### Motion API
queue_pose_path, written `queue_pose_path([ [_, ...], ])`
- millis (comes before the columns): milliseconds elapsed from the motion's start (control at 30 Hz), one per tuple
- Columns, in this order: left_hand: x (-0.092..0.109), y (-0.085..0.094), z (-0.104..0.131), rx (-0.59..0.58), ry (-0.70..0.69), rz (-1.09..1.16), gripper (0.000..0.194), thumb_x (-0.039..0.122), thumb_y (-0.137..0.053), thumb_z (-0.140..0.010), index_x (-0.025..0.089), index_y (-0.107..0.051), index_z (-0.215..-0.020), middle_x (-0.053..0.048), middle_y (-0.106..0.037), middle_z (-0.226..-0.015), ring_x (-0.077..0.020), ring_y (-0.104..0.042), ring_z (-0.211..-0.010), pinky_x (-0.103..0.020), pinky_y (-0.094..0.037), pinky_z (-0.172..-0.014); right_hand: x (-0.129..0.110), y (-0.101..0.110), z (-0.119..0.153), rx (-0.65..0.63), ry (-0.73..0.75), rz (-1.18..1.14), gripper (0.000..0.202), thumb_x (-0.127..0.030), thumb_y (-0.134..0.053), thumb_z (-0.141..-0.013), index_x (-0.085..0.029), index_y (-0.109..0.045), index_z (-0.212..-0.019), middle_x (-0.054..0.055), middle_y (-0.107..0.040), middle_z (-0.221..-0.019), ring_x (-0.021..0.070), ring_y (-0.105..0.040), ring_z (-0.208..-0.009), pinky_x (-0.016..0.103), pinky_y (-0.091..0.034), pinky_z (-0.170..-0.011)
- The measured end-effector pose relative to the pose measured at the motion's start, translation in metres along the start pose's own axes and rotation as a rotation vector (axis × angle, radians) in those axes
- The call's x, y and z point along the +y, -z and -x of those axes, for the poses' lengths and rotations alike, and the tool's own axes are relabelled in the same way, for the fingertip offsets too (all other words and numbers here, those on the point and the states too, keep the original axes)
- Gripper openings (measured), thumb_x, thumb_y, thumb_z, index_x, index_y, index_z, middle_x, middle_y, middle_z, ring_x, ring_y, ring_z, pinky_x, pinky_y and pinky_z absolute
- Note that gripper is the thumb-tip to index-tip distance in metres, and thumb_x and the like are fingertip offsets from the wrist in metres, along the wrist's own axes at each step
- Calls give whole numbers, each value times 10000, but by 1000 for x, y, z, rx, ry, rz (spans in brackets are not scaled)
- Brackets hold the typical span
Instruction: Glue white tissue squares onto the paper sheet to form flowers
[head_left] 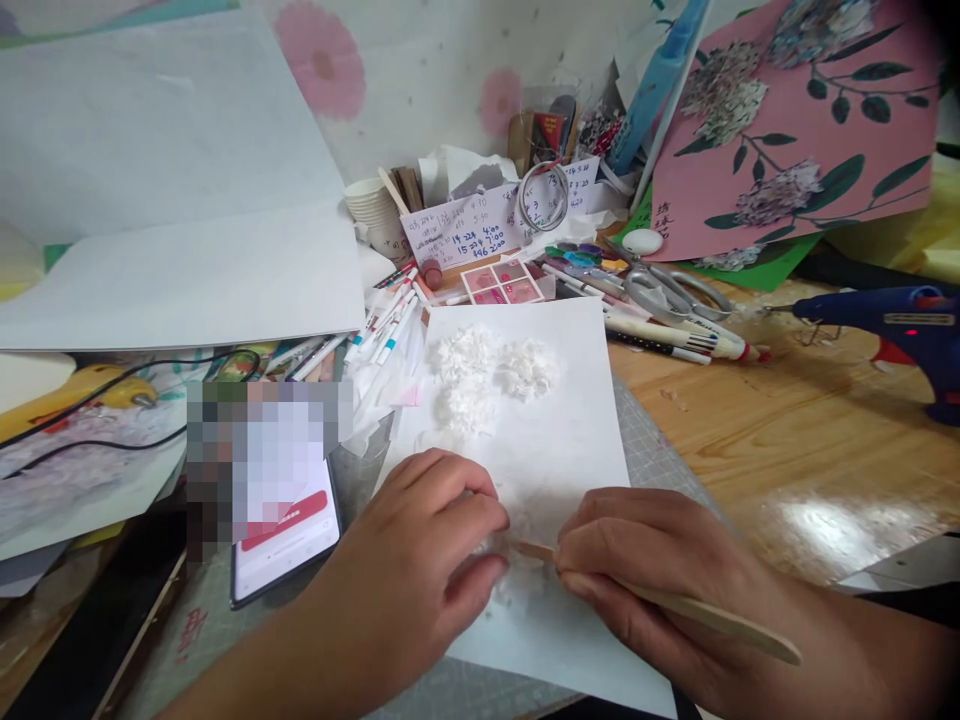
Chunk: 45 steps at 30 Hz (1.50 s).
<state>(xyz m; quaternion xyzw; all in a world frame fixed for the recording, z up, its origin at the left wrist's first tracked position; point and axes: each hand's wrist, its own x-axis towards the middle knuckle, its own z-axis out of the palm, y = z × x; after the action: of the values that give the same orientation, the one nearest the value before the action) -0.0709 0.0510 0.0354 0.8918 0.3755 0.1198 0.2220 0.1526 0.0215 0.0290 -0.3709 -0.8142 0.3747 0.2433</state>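
Observation:
A white sheet of paper lies in front of me. On its upper part sit fluffy white clusters of small, crumpled-looking bits. My right hand grips a flat wooden craft stick, whose narrow tip points left, close to the paper. Facing it from the left, my left hand has its fingers curled and its thumb bent towards them, low over the sheet. Pale whitish material shows blurred on the paper between the hands. What the left fingertips pinch, if anything, is hidden.
A lit phone lies left on the grey cutting mat. Pens and scissors crowd the back. A blue glue gun rests at right, a yellow one at left. A pink flower picture leans at upper right.

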Motion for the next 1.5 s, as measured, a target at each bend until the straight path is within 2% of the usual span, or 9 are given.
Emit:
queue_pose_path([
  [100,0,1,0,-38,-7,-12,170,134,-562,-821,229,-603,-955,-38,-546,-1034,-206,-501,-971,-352,-431,-836,4,1,1,53,-43,-87,186,-207,-464,-916,-184,-620,-818,20,-631,-719,133,-593,-649,236,-441,-581],
  [233,0,2,0,-57,-32,-35,154,143,-518,-856,242,-617,-922,-34,-531,-1063,-203,-493,-985,-361,-424,-853,11,3,2,260,-213,-301,251,-324,-489,-921,-197,-620,-749,12,-637,-680,128,-596,-627,219,-449,-546],
  [300,1,2,0,-50,-33,-29,148,141,-512,-860,236,-622,-888,-34,-527,-1061,-200,-491,-985,-355,-425,-853,13,3,2,306,-244,-365,247,-336,-507,-913,-200,-612,-736,3,-631,-671,120,-585,-617,208,-456,-544],
  [700,6,11,1,-180,-109,-41,464,-32,-484,-685,305,-655,-954,-26,-531,-1068,-225,-453,-978,-364,-436,-799,9,1,-3,215,-246,-293,259,-342,-496,-898,-192,-619,-726,1,-596,-638,113,-533,-563,207,-419,-486],
  [900,5,12,3,-156,-118,-9,424,-32,-466,-662,284,-653,-875,-25,-533,-1033,-221,-457,-962,-351,-441,-771,10,1,-2,147,-269,-330,274,-359,-488,-906,-193,-604,-722,-19,-543,-610,98,-483,-532,194,-373,-449],
  [1067,2,10,2,-103,-46,-29,450,-36,-429,-667,265,-623,-939,-35,-513,-1014,-217,-452,-947,-348,-439,-766,9,2,-3,135,-277,-351,274,-343,-486,-904,-193,-587,-698,-27,-518,-592,93,-468,-521,193,-359,-447],
  [1300,4,7,4,-122,-91,-72,420,-11,-458,-718,294,-628,-951,-34,-514,-1003,-230,-440,-928,-364,-401,-757,10,4,-3,233,-315,-434,251,-326,-518,-871,-183,-595,-679,1,-588,-620,114,-530,-566,204,-410,-487],
  [1400,4,7,6,-139,-97,-51,416,-20,-471,-703,297,-628,-921,-20,-518,-997,-223,-447,-931,-352,-392,-759,10,4,-5,209,-308,-392,261,-342,-501,-883,-185,-598,-698,0,-574,-628,116,-520,-566,210,-409,-492],
  [1500,-2,9,6,-54,-55,-15,383,-21,-434,-711,268,-613,-888,-13,-522,-973,-195,-480,-909,-321,-403,-750,9,3,-6,167,-282,-317,286,-360,-472,-899,-189,-595,-706,-8,-541,-609,115,-503,-547,214,-390,-479],
])
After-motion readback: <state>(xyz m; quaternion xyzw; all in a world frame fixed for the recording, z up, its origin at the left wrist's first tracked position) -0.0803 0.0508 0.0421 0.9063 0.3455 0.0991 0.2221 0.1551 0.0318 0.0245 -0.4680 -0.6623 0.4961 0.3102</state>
